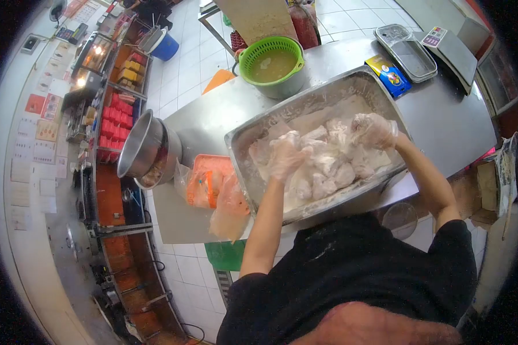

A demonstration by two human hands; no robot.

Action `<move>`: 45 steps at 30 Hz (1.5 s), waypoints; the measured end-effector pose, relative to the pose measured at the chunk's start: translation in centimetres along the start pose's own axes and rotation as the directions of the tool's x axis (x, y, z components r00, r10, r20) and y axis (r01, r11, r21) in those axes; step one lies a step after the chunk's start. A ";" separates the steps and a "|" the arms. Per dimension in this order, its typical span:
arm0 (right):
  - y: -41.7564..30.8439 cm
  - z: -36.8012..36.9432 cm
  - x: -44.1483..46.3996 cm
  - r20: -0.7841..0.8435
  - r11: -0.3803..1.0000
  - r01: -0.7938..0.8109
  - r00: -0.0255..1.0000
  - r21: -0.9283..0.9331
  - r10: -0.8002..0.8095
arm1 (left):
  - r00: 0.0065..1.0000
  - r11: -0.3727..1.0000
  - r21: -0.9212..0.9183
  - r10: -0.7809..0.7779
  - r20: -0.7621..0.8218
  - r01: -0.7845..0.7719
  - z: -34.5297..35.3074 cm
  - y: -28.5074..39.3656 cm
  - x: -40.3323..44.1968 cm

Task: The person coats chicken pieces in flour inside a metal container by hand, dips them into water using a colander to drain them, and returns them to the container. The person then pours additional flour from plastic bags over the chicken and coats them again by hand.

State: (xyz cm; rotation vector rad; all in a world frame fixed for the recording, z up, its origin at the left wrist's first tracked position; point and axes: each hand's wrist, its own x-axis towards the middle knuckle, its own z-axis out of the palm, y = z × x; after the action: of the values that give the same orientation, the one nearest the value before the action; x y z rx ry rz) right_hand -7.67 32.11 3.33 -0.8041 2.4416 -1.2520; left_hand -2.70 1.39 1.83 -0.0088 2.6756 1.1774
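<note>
A large metal tray holds white flour and several flour-coated chicken pieces. My left hand, in a clear plastic glove, is over the left part of the tray, beside the pieces; its fingers are curled, and what lies under them cannot be made out. My right hand, gloved too and dusted with flour, is closed at the tray's right side, around a floury piece that is mostly hidden.
A green basket with cloudy liquid sits in a pot behind the tray. Metal bowls and plastic bags are at the left. A blue-yellow packet, a lidded tray and a scale stand at the back right.
</note>
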 end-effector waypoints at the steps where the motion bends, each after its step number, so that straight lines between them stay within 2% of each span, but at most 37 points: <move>1: -0.4 -0.3 -0.2 0.038 0.996 -0.079 0.996 0.030 0.077 | 0.999 0.990 0.139 0.031 0.014 -0.033 0.9 -0.5 0.9; 2: -0.7 -0.6 -0.3 0.077 0.986 -0.158 0.985 0.053 0.154 | 0.998 0.959 0.274 0.063 0.027 -0.068 1.8 -1.2 1.8; 3: 0.5 -0.4 -0.2 0.082 0.976 -0.039 0.995 -0.213 0.058 | 0.980 0.915 0.357 0.150 0.129 -0.187 3.5 -3.1 3.4; 4: 1.1 -0.8 0.1 0.110 0.880 0.084 0.993 -0.467 -0.037 | 0.965 0.884 0.396 0.194 0.178 -0.251 3.8 -3.3 4.1; 5: 0.5 -1.3 0.0 0.106 0.877 0.085 0.994 -0.472 -0.039 | 0.945 0.847 0.428 0.237 0.227 -0.315 4.0 -3.4 4.8; 7: -1.3 -2.1 -0.8 0.296 0.750 0.187 0.955 -0.635 0.012 | 0.947 0.859 0.402 0.262 0.186 -0.317 3.5 -2.0 3.0; 8: -0.7 -2.2 -0.9 0.295 0.752 0.184 0.955 -0.633 0.014 | 0.947 0.863 0.393 0.269 0.174 -0.317 3.2 -1.2 2.0; 10: 0.9 -2.3 -1.1 0.333 0.840 0.357 0.915 -0.409 -0.226 | 0.897 0.780 0.458 0.431 0.104 -0.427 2.1 0.2 -0.3; 11: 0.4 -2.3 -1.6 0.330 0.844 0.354 0.916 -0.403 -0.227 | 0.873 0.747 0.482 0.480 0.085 -0.458 1.3 0.9 -1.5; 12: -1.1 -3.0 -2.0 0.270 1.000 -0.023 0.963 0.020 0.017 | 0.914 0.809 0.430 0.386 0.128 -0.402 0.0 1.7 -2.4; 13: -2.5 -3.7 -2.1 0.323 0.813 -0.384 0.911 0.438 0.256 | 0.929 0.836 0.405 0.338 0.148 -0.369 -0.7 2.0 -2.4; 14: -3.8 -4.3 -2.2 0.324 0.813 -0.382 0.912 0.439 0.253 | 0.942 0.861 0.383 0.289 0.169 -0.333 -1.4 2.3 -2.5; 15: -5.1 -4.4 -2.4 0.310 0.747 -0.410 0.908 0.523 0.281 | 0.982 0.967 0.182 0.163 0.092 -0.178 -1.4 2.2 -2.9; 16: -6.0 -4.1 -2.4 0.296 0.672 -0.430 0.903 0.603 0.312 | 0.999 0.999 -0.036 0.019 0.044 -0.017 -1.4 2.2 -3.3; 17: -6.2 -3.4 -1.6 0.298 0.668 -0.430 0.903 0.608 0.311 | 0.999 0.999 -0.031 0.015 0.047 -0.013 -1.2 2.4 -3.7; 18: -5.9 -2.7 -0.3 0.283 0.868 -0.307 0.937 0.391 0.204 | 0.999 0.878 -0.478 0.045 0.032 -0.024 -1.1 3.1 -4.0; 19: -5.2 -1.7 0.6 0.292 0.981 -0.138 0.952 0.139 0.093 | 0.998 0.745 -0.666 0.062 0.017 -0.034 -1.0 3.9 -4.2; 20: -3.3 0.3 1.2 0.281 0.981 -0.134 0.955 0.140 0.090 | 0.997 0.572 -0.819 0.078 0.003 -0.042 -1.1 4.9 -4.5; 22: 0.3 3.9 2.4 0.250 0.886 -0.091 0.968 0.455 -0.029 | 0.997 0.377 -0.926 0.074 0.020 -0.009 -1.6 8.4 -5.7; 23: 0.1 3.8 2.3 0.248 0.887 -0.090 0.968 0.453 -0.029 | 0.997 0.377 -0.926 0.076 0.019 -0.011 -2.0 9.7 -5.7; 24: -0.6 3.8 2.3 0.330 0.760 -0.215 0.944 0.614 0.001 | 0.997 0.816 -0.576 0.004 0.071 0.038 -2.6 10.8 -5.4; 25: -1.3 3.8 2.3 0.415 0.590 -0.341 0.910 0.732 0.011 | 0.996 0.944 -0.324 -0.043 0.075 0.065 -2.4 11.0 -5.4; 26: -2.4 3.2 2.1 0.418 0.596 -0.350 0.908 0.722 0.027 | 0.993 0.995 -0.045 -0.089 0.078 0.092 -2.3 11.1 -5.5; 27: -1.8 3.1 2.2 0.422 0.595 -0.354 0.906 0.722 0.027 | 0.995 0.973 -0.224 -0.036 0.090 0.055 -1.7 10.3 -5.5; 28: -1.0 3.1 2.6 0.420 0.668 -0.353 0.905 0.655 0.066 | 0.996 0.919 -0.394 0.018 0.091 0.019 -1.1 9.3 -5.4; 30: -1.5 1.6 2.8 0.412 0.735 -0.349 0.905 0.582 0.103 | 0.990 0.722 -0.690 0.129 0.061 -0.051 0.0 7.8 -5.1; 31: -2.5 0.3 2.6 0.381 0.883 -0.344 0.900 0.320 0.213 | 0.983 0.586 -0.807 0.179 0.034 -0.079 0.4 7.4 -5.0; 32: -3.2 -0.7 2.5 0.318 0.942 -0.333 0.896 0.024 0.309 | 0.983 0.586 -0.807 0.181 0.035 -0.079 0.6 7.7 -4.9; 33: -2.8 -1.1 2.4 0.319 0.942 -0.335 0.896 0.024 0.310 | 0.985 0.533 -0.844 0.171 0.040 -0.058 0.8 7.9 -4.9; 35: -2.2 -1.3 2.3 0.251 0.997 0.017 0.968 -0.074 0.003 | 0.987 0.478 -0.878 0.155 0.046 -0.035 1.2 8.1 -4.8; 36: -3.7 -2.1 2.1 0.256 0.997 0.019 0.967 -0.074 0.001 | 0.985 0.416 -0.909 0.166 0.043 -0.030 1.4 8.1 -4.5; 38: -6.4 -3.6 1.7 0.319 0.988 -0.153 0.935 -0.033 0.156 | 0.985 0.352 -0.936 0.167 0.038 -0.024 2.2 7.6 -3.6; 41: -5.0 -4.6 2.5 0.235 0.985 -0.141 0.965 0.099 0.115 | 0.926 0.171 -0.969 0.364 -0.104 -0.176 3.3 7.8 -1.0; 42: -4.3 -5.3 2.9 0.230 0.981 -0.122 0.969 0.149 0.085 | 0.981 0.533 -0.839 0.196 0.000 -0.107 2.7 8.1 -0.4; 43: -3.6 -5.4 2.7 0.235 0.981 -0.126 0.968 0.150 0.089 | 0.999 0.805 -0.592 -0.005 0.040 0.028 2.5 8.5 -0.3; 44: -3.2 -5.4 2.5 0.190 0.999 -0.023 0.981 -0.046 0.031 | 0.983 0.944 -0.304 0.078 -0.165 -0.126 3.9 7.0 -0.9; 45: -2.7 -5.4 2.4 0.154 0.967 0.072 0.987 -0.243 -0.035 | 0.984 0.945 -0.303 0.077 -0.158 -0.123 4.3 6.6 -1.5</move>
State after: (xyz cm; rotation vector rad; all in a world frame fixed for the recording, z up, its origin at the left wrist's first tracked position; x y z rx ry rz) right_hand -11.22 32.97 8.71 -0.9968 2.4984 -0.8772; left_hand -1.01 8.90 4.14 -0.0086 2.6039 1.6831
